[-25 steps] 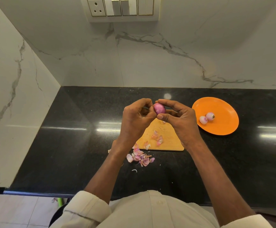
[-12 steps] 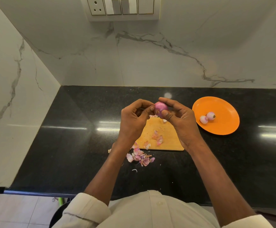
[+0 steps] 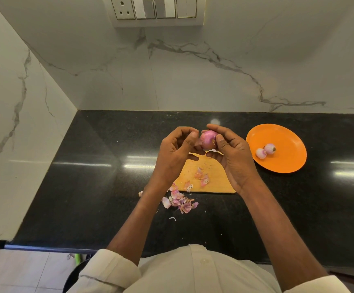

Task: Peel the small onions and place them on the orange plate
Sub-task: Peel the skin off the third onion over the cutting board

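while both hands' fingers (image 3: 221,142) pinch the onion (image 3: 208,140), peels (image 3: 180,200) litter the board (image 3: 214,180) beside the orange plate (image 3: 288,163).

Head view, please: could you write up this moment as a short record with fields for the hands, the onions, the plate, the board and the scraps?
right hand: holds the onion in its fingertips
left hand: pinches a flap of skin at the onion's side
onion in hands: partly peeled, held above the board
plate: orange, on the counter to the right
peeled onions: two, touching, on the plate
board: wooden, a few skin scraps on it
peel pile: on the counter by the board's near left corner
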Available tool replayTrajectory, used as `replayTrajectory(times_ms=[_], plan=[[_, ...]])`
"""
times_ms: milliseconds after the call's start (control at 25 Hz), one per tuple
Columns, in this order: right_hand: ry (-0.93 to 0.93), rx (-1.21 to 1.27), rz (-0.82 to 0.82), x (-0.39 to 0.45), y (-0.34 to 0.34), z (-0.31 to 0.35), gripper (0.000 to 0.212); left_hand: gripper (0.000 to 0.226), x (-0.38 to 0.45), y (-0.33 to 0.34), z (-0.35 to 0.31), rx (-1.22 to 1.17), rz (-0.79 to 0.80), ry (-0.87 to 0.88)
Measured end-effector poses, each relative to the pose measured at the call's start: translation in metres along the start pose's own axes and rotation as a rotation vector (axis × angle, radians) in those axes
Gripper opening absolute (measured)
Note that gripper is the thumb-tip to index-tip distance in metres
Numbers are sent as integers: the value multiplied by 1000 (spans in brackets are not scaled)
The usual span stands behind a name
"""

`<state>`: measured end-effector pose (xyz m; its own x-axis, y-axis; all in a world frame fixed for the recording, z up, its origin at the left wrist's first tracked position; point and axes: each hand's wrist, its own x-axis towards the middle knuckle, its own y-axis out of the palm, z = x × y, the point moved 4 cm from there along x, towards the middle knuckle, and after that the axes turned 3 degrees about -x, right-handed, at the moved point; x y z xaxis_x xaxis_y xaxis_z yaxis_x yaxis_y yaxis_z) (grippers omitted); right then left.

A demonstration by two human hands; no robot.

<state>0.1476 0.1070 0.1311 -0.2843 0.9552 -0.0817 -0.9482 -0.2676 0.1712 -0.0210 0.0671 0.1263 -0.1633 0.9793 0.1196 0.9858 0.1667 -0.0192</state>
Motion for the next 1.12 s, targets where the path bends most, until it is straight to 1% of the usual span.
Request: replayTrajectory(times_ms=[120, 320, 440, 680, 760, 880, 1000, 1120], plan=[[-21, -20, 1, 0, 2, 3, 24, 30, -1, 4, -2, 40, 27, 25], [0, 23, -18, -2, 5, 5, 23, 21, -1, 5, 0, 43, -50, 52], [26, 77, -27, -2, 5, 2, 23, 18, -3, 5, 1, -3, -90, 50], [161, 253, 8, 2, 1, -5, 26, 17, -2, 4, -1, -93, -62, 36], [169, 244, -7, 1, 1, -6, 26, 16, -3, 5, -2, -96, -58, 28], [138, 222, -46, 0, 3, -4, 26, 13, -2, 7, -1, -91, -113, 29], [150, 338, -45, 1, 7, -2, 28, 12, -2, 10, 2, -158, -168, -7], [201, 415, -72, -1, 8, -6, 29, 11, -4, 12, 5, -206, -170, -37]])
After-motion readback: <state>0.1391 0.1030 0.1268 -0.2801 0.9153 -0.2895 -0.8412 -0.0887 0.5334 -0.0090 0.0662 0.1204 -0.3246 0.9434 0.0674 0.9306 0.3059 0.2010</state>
